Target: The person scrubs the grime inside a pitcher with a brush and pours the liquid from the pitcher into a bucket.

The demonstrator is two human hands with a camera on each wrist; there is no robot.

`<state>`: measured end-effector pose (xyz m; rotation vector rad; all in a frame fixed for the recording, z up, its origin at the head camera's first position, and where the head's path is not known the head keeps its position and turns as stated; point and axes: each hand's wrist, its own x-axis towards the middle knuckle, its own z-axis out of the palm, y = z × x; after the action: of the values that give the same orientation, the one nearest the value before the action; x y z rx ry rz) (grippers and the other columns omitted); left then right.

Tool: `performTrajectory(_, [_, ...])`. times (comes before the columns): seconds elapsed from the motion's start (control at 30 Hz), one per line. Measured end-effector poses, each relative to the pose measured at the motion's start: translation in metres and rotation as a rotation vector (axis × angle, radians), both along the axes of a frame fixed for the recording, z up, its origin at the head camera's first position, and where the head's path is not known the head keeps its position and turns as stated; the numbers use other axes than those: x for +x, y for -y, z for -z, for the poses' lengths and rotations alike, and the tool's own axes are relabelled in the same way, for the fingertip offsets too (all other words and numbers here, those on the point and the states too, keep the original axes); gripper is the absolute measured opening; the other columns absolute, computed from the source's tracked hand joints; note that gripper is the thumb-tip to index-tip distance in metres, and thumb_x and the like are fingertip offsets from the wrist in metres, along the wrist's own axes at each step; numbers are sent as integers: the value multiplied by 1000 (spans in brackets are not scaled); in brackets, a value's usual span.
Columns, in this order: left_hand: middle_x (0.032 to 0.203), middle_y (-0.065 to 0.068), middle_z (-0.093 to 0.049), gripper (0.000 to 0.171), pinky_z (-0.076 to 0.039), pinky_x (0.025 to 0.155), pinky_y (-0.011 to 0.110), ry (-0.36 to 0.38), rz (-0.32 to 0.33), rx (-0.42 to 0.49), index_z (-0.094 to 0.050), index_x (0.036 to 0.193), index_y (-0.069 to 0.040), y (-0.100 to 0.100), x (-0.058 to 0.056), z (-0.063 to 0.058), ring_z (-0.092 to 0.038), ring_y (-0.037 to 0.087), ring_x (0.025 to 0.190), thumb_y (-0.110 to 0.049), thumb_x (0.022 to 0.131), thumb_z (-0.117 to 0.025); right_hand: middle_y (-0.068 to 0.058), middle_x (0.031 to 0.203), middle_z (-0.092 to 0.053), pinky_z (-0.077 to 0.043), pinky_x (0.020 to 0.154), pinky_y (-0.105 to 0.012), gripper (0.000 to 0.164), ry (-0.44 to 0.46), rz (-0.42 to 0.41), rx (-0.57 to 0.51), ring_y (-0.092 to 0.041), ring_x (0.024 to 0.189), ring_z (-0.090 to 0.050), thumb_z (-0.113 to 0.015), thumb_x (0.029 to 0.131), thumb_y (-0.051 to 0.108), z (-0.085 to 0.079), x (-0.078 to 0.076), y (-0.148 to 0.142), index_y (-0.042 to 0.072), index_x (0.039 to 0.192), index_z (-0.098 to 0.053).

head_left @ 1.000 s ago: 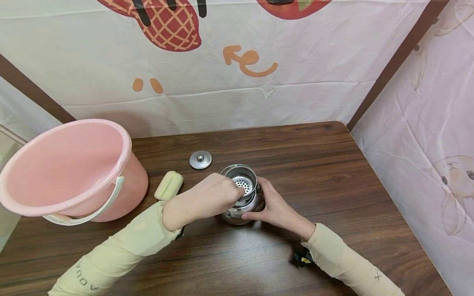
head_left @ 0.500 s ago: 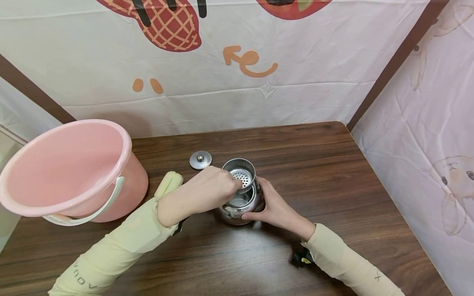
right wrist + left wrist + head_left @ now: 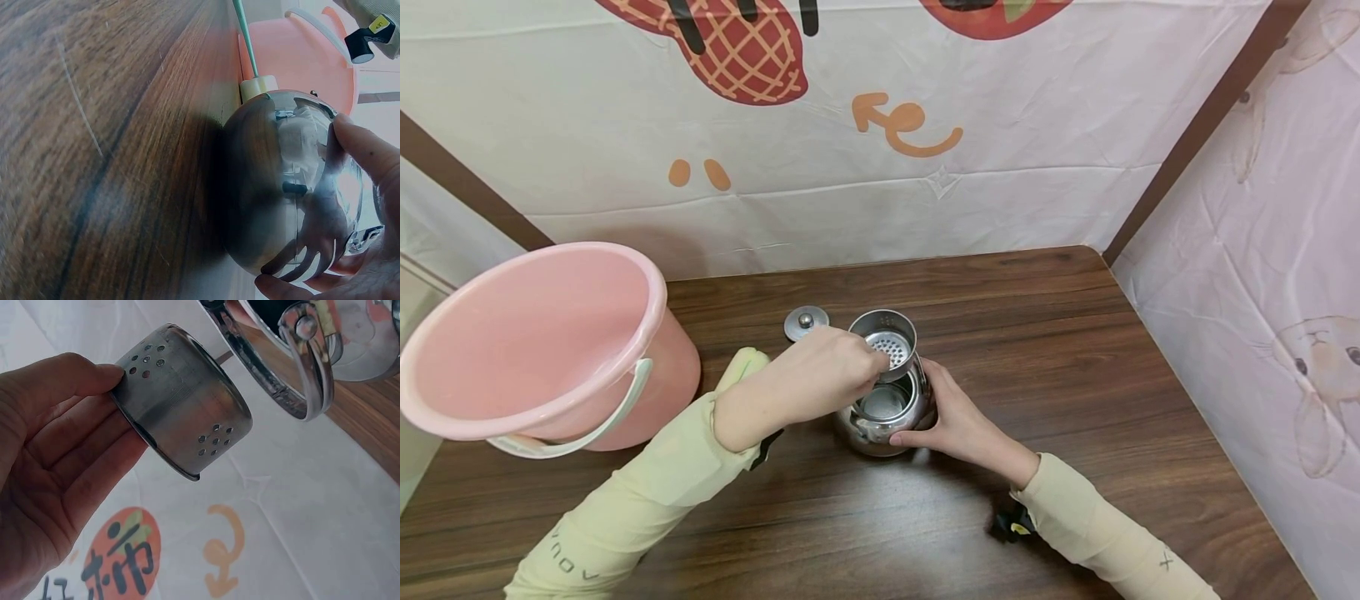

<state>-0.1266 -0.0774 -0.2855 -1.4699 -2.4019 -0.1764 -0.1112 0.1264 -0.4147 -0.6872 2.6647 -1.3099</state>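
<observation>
My left hand (image 3: 838,369) pinches the rim of a metal tea strainer (image 3: 897,337) with a perforated bottom. In the left wrist view the thumb lies at the rim of the strainer (image 3: 187,403), whose wall has clusters of small holes. The strainer is up over the far side of a shiny metal teapot's opening (image 3: 883,402). My right hand (image 3: 958,417) grips the teapot's side, thumb in front. In the right wrist view the rounded teapot body (image 3: 281,187) stands on the table, fingers spread round it. A round knobbed lid (image 3: 805,322) lies behind the left hand, partly covered by it.
A large pink bucket (image 3: 681,367) with a pale handle stands on the left of the wooden table (image 3: 1037,333). Between bucket and left forearm lies a pale green sponge-like block (image 3: 747,365), partly hidden. A printed cloth (image 3: 1022,142) hangs behind the table.
My left hand has lifted the strainer up out of the teapot and slightly away from me, baring the teapot's opening. The right hand stays on the teapot.
</observation>
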Motion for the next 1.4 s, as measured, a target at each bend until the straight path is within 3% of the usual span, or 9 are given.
performTrajectory(0.6, [47,-4,-37,22,-32,38,26,-34,-28,50,-50,59,-13,-1,-10,-7,-36,12,40,-1,68,-66,-7,132,-39,-32,101,-36,95,-3,-2,-1,-16,122,-38,-82,61,37,0,0,0,10,137,-30])
performTrajectory(1.4, [47,-6,-35,21,-34,41,30,10,-85,49,-49,57,-13,-1,-32,-11,-32,13,43,0,66,-64,-7,129,-40,-33,101,-36,94,-18,0,7,-16,120,-39,-82,61,37,1,-1,0,9,135,-31])
